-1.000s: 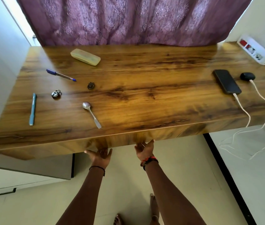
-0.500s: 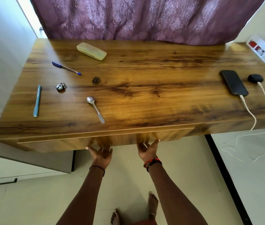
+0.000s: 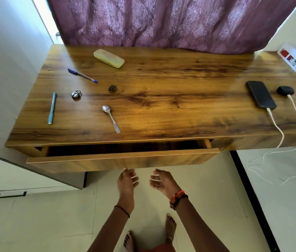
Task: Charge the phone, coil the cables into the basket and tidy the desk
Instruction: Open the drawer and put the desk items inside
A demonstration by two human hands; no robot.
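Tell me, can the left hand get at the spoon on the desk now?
Probably yes. The left hand is empty and open below the drawer front. The spoon lies alone near the desk's front edge, nothing over it; the hand must only rise past the open drawer.

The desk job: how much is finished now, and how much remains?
Done: the phone has a white cable plugged in. In hand: the drawer stands partly open; the left hand and right hand hang empty just below its front. Left: two pens, padlock, spoon and yellow case lie loose on the desk. No basket shows.
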